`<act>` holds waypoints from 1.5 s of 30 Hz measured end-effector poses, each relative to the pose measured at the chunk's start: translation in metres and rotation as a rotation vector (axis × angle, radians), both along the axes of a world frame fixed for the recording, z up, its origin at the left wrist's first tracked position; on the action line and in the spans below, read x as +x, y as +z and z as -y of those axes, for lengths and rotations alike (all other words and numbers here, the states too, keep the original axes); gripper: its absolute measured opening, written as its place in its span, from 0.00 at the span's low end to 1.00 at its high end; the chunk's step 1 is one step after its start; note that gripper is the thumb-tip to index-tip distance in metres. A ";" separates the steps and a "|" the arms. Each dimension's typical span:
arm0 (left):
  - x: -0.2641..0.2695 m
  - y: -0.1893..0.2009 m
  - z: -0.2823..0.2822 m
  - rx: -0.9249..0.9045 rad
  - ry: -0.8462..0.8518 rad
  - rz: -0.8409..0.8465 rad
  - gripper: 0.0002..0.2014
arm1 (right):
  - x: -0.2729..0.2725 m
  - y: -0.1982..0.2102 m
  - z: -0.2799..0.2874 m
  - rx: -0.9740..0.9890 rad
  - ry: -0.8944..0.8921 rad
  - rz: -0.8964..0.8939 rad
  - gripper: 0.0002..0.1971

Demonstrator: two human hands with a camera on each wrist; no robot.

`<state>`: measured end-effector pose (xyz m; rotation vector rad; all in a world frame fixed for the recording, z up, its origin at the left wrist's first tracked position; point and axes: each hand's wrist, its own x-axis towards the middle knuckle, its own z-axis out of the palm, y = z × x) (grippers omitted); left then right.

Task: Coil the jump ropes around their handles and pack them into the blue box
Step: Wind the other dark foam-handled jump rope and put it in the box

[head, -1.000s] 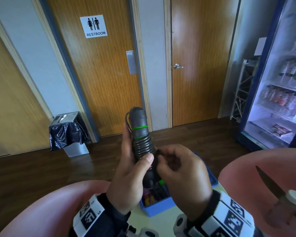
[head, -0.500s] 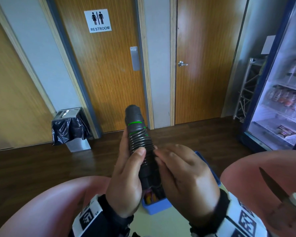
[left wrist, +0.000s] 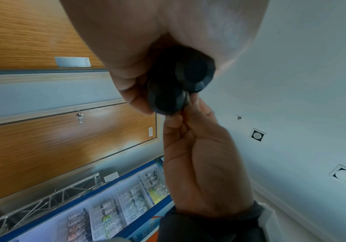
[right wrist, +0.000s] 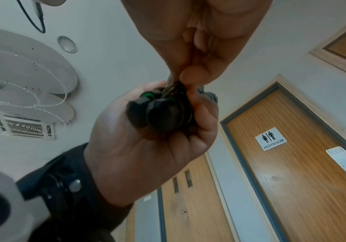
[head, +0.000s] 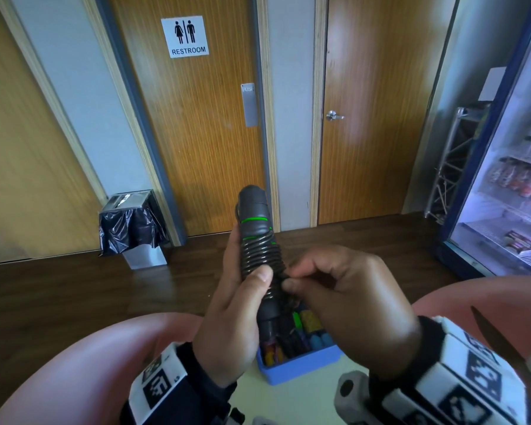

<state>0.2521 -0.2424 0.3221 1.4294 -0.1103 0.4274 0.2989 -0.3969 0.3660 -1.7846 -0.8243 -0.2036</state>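
Wooden doors (head: 196,133) behind; left hand (head: 233,317) grips handles (head: 258,240), right hand (head: 350,302) pinches rope (head: 281,279).

Office or public building corridor
Restroom sign (head: 185,36) on a wooden door (head: 193,124), lit drinks fridge (head: 503,185), lined bin (head: 132,222)

Head view: bright, even indoor light. Glare patches on the varnished orange-brown wooden doors (head: 196,142); the glass-fronted blue-framed drinks fridge (head: 509,191) glows white-violet, its contents washed out and soft. Straight door frames bow toward the edges: strong wide-angle distortion. Dark wooden floor (head: 59,289) shows faint sheen.

Left wrist view: the near, pale underside of the left hand (left wrist: 163,41) is out of focus; black round handle ends (left wrist: 180,81) sit in shadow, detail lost.

Right wrist view: recessed round ceiling light (right wrist: 67,43) is unlit; background doors are streaked with motion blur.
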 end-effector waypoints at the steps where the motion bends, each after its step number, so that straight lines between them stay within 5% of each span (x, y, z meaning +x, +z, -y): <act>1: -0.002 0.002 0.001 0.016 0.010 0.003 0.30 | 0.000 0.003 0.000 -0.017 0.010 -0.057 0.09; 12: 0.003 0.005 0.002 0.140 0.036 0.028 0.38 | 0.001 0.012 0.003 0.056 0.096 -0.354 0.08; 17: 0.004 0.004 0.006 0.050 0.000 -0.008 0.30 | 0.004 0.001 0.000 0.187 0.103 -0.377 0.21; 21: 0.004 -0.002 0.008 0.031 -0.015 0.004 0.34 | 0.005 -0.015 -0.001 0.171 0.103 -0.382 0.14; 27: 0.009 -0.002 0.010 0.036 0.017 0.060 0.37 | -0.004 -0.018 0.001 -0.140 -0.050 -0.016 0.20; 32: 0.012 -0.001 0.013 0.050 0.035 0.055 0.37 | -0.014 -0.026 -0.002 -0.340 -0.119 0.194 0.08; 38: 0.013 -0.010 0.023 -0.095 0.018 0.010 0.39 | -0.016 -0.024 0.000 -0.071 -0.035 -0.088 0.13; 45: 0.025 -0.012 0.025 -0.127 0.008 0.021 0.44 | -0.009 -0.019 0.004 0.019 0.002 -0.283 0.17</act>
